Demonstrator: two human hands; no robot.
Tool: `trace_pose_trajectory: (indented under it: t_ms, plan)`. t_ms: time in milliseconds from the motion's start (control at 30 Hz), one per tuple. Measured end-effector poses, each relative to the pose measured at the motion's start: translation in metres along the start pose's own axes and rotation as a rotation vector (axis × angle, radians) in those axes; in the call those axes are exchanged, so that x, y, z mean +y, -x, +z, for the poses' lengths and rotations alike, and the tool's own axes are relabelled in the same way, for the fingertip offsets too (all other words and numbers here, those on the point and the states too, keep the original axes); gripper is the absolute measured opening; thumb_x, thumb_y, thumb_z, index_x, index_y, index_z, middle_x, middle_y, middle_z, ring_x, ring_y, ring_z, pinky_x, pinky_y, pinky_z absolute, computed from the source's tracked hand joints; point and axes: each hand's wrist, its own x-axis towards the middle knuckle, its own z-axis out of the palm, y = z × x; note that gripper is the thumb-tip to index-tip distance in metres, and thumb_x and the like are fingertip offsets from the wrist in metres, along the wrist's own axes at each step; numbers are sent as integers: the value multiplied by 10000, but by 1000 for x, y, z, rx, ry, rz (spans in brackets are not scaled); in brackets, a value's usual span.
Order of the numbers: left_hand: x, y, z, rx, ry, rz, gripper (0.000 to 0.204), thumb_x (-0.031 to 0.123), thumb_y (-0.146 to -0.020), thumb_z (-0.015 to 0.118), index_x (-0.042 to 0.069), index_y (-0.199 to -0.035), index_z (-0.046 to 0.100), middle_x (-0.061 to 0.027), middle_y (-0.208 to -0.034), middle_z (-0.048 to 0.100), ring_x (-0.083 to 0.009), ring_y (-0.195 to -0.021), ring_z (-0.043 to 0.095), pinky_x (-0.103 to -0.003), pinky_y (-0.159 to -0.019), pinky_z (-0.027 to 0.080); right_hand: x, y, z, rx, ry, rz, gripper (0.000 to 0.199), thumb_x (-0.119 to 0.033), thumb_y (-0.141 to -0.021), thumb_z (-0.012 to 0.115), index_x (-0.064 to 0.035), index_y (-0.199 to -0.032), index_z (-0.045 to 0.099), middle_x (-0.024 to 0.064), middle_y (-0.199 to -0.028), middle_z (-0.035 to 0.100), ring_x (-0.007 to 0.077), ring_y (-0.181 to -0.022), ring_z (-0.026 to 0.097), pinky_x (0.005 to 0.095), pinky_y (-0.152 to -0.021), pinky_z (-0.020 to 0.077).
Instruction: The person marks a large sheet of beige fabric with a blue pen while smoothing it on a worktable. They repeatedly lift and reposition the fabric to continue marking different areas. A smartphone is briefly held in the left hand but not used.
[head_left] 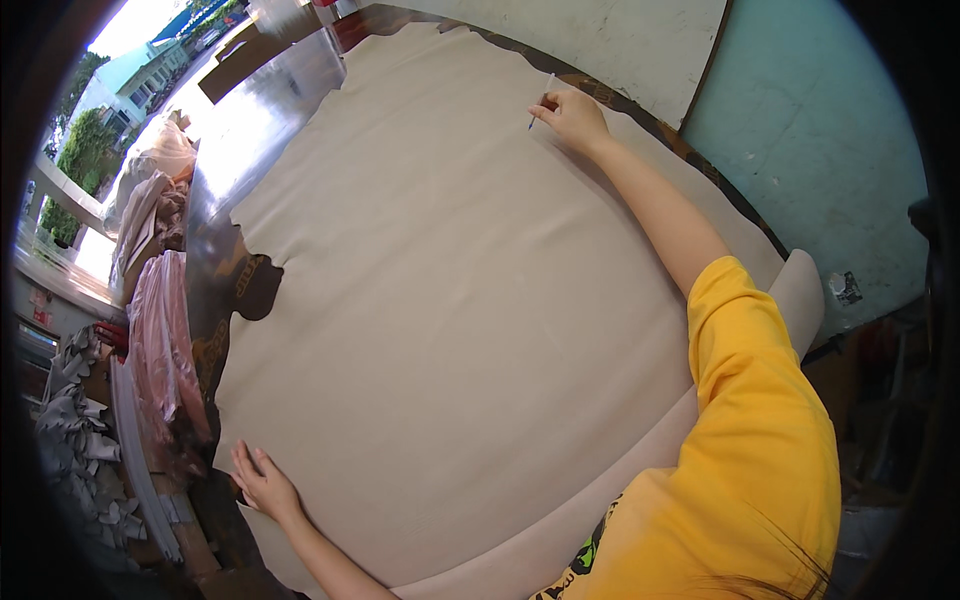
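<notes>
A large beige leather hide [430, 270] with an uneven outline covers most of the table. Far off, near the hide's right back edge, my right hand [574, 121] is closed round a slim pen [549, 84], whose lower end points down at the leather. My right arm reaches across the hide in a yellow sleeve. At the near left edge, my left hand [265, 484] rests on the leather with its fingers apart and nothing in them. Along the near side, the hide folds or curls over, and a raised flap [800, 290] stands at the right.
A dark, shiny tabletop [225, 190] shows beyond the hide's left edge. Pink plastic-wrapped bundles [165, 340] and grey scraps [85, 450] lie at the left. Cardboard [240, 65] stands at the back. Pale green panel [810, 150] borders the table on the right.
</notes>
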Motion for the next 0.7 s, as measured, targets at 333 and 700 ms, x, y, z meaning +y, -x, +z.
trace_pose_trajectory:
  t_ms: [333,700]
  plan:
    - [6,3,-3,10,-18,-20,450,401,-1012,513,257,-1437,550,-8,-1562,457,-357,-1478,318,-519,-1184,214,26,19,-33,-17,225,-4,291,-367,-903,678,-87,-937,751,95,-908,728,291,-919,681,431,-792,528]
    - [2,1,-2,-8,-16,3,458,404,-1016,502,247,-1444,541,-15,-1569,445,-357,-1475,324,-516,-1182,222,31,1,-3,-108,-193,24,243,-268,-887,668,-62,-977,759,104,-936,749,212,-916,707,355,-807,525]
